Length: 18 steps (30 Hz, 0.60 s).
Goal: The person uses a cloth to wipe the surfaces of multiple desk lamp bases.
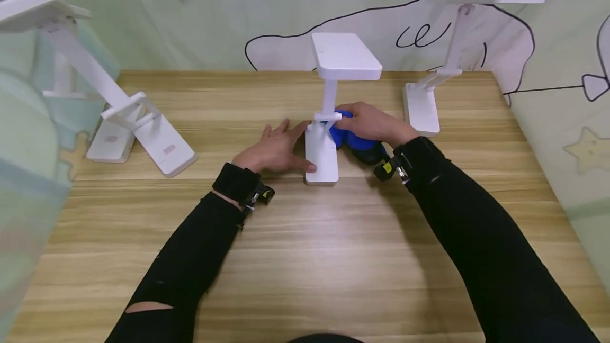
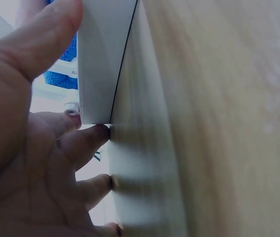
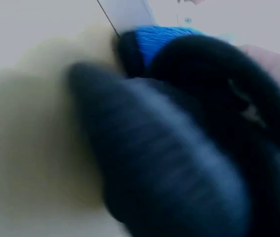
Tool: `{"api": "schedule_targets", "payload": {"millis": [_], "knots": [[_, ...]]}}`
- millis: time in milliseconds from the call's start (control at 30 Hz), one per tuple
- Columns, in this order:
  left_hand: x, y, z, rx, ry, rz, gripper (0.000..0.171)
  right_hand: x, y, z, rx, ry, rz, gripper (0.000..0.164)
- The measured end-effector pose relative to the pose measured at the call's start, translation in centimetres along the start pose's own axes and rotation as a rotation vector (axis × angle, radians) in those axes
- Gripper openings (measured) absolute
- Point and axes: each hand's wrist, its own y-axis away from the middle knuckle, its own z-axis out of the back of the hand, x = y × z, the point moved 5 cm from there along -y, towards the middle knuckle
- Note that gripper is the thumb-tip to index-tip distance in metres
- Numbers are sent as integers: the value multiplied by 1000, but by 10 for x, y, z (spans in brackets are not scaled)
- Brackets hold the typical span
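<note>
A white desk lamp (image 1: 324,155) stands at the middle of the table, its flat head (image 1: 347,57) raised over its base. My left hand (image 1: 276,150) holds the base from the left; its thumb lies along the near part, and a fingertip touches the back corner in the left wrist view. To the right of the base, my right hand (image 1: 369,122) grips a soft blue-and-black cloth item (image 1: 361,144) against the lamp's lower part. Dark ribbed fabric (image 3: 164,163) with a rounded opening fills the right wrist view, blurred. The right fingertips are partly hidden behind the lamp.
Two more white folding lamps stand at the left, one lamp base (image 1: 164,144) crossing close to the other lamp base (image 1: 111,139). Another lamp (image 1: 422,110) stands at the back right. Behind the wooden table (image 1: 305,258) hangs a printed curtain (image 1: 200,20).
</note>
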Motion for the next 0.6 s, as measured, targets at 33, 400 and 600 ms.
{"api": "schedule_targets", "payload": {"millis": [33,400,600], "knots": [[-1,1,0,-2,-1,1,118,-2,4,-3,-41,-1,4,47],[-6,6,2,-16,7,-1,117,5,38,-32,-365,142,75,22],[-5,5,2,-12,11,0,116,14,61,-36,-205,296,148,44]]}}
